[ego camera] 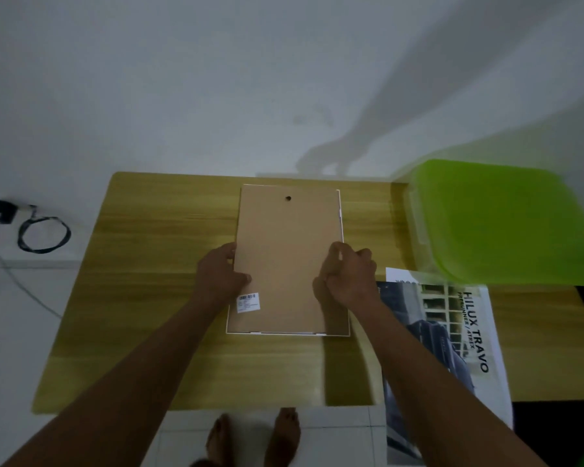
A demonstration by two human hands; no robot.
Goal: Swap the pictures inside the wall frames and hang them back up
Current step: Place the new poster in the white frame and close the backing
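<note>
With the frame (346,320) face down, the left hand (220,276) grips its edge and the right hand (348,276) pinches the backing board (287,251) with curled fingers, which I judge must lift out next.

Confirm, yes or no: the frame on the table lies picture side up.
No, the frame lies on the table brown back side up, showing its hanging hole and barcode sticker.

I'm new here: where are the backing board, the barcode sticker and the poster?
backing board (287,251): head view, bare middle.
barcode sticker (248,302): head view, centre.
poster (459,338): head view, printed middle.
</note>
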